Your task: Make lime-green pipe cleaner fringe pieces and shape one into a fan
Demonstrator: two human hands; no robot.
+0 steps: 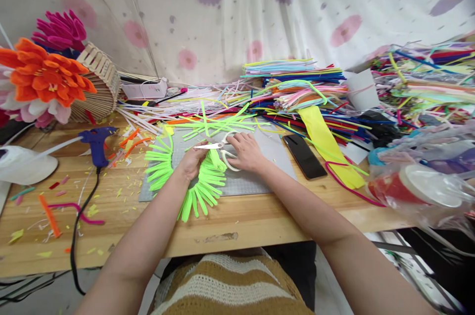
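Note:
White-handled scissors (222,146) are in my right hand (245,152), whose fingers are at the handle loops. The blades point left, over the top of a neon green fringed strip (208,184). My left hand (193,161) has its fingers pinched on that strip near the blade tip. The strip curves round, with one fringed part left of my left hand and another right of and below it. Loose green pipe cleaners (222,122) lie just behind the hands on a grey cutting mat (267,157).
A blue glue gun (98,144) with a black cord stands at the left, near orange and pink flowers (50,77). A black phone (304,157) and yellow strip (330,144) lie right. Pipe cleaner bundles (297,75) line the back; a bagged cup (423,186) sits far right.

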